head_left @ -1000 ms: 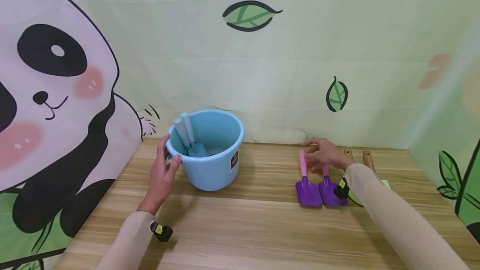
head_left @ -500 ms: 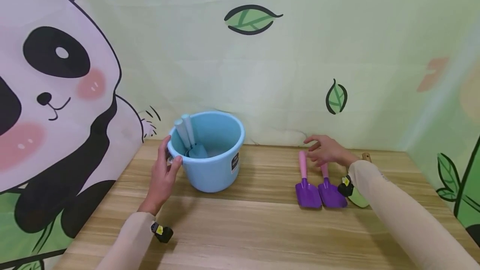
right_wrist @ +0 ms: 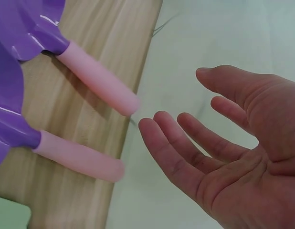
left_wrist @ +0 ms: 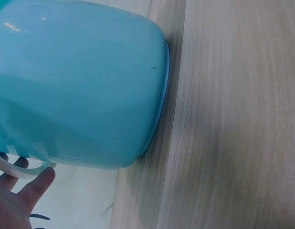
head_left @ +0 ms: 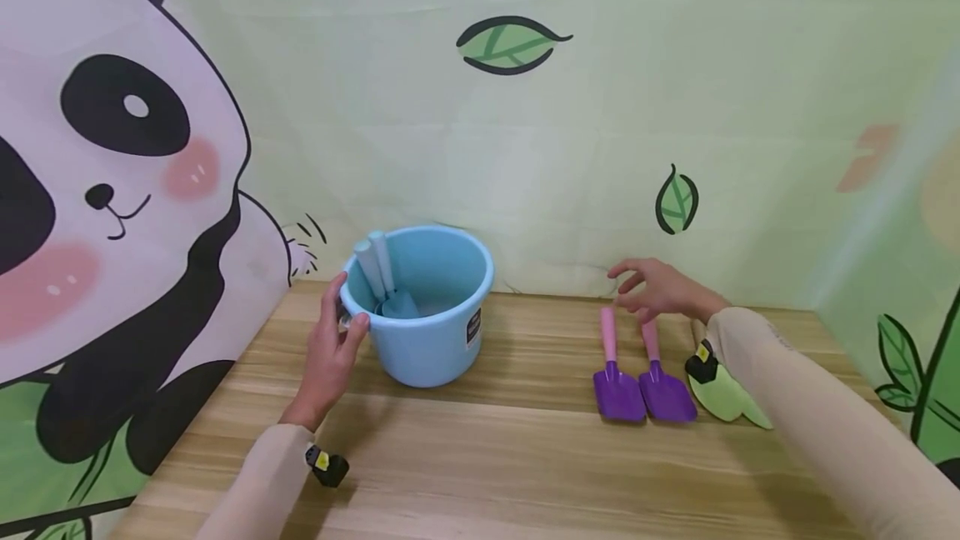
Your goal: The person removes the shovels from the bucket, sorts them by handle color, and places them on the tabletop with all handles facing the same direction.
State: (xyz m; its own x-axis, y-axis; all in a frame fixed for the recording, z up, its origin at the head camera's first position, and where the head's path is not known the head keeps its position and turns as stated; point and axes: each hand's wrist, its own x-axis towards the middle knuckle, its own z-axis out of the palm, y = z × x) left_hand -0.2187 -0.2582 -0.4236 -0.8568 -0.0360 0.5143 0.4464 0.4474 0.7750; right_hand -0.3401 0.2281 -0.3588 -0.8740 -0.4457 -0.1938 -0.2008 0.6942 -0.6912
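A light blue bucket (head_left: 427, 357) stands upright at the left of the table. My left hand (head_left: 330, 365) grips its left side, thumb at the rim. In the left wrist view the fingers lie by a pale bucket handle (left_wrist: 21, 171). Inside the bucket lean two light blue shovels (head_left: 397, 304), handles up. At the right, two purple shovels (head_left: 619, 397) with pink handles (right_wrist: 97, 78) lie side by side. My right hand (head_left: 663, 288) hovers above those handle ends, fingers spread and loosely bent, holding nothing. The right wrist view shows it apart from both handles.
Light green shovels (head_left: 723, 394) lie right of the purple ones, partly hidden by my right forearm. The table (head_left: 487, 465) is wood-grained. A printed cloth backdrop (head_left: 555, 165) with a panda and leaves rises along its back edge.
My right hand has risen slightly from the purple shovels' pink handles, and more of the green blades shows. My left hand stays on the bucket. The head view has shifted a little.
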